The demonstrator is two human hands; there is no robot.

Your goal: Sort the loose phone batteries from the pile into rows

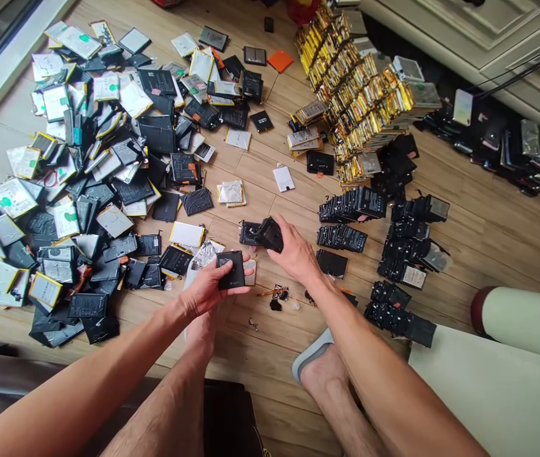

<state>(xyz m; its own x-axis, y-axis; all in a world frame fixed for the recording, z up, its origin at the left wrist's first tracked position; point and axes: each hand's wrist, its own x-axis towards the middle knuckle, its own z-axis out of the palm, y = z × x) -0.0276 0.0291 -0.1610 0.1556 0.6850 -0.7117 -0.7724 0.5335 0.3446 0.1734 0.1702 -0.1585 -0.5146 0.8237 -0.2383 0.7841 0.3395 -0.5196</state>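
My left hand [208, 285] lies palm up and holds a flat black phone battery [230, 270] against its fingers. My right hand [295, 252] grips a bent black pouch battery [270, 234] by its edge. Just left of that battery, a second black battery [249, 233] touches it, and I cannot tell whether it is held or resting on the floor. A white-and-silver battery [249, 273] lies partly hidden beneath my left fingers. Small black scraps [277, 297] lie on the floor below my hands.
A large loose heap of phone batteries [108, 158] covers the wood floor [489, 254] to the left. Gold-edged batteries stand in stacks [360, 95] ahead, with rows of black batteries [353, 206] to the right. A white cabinet [460, 32] stands at the back; my bare legs are below.
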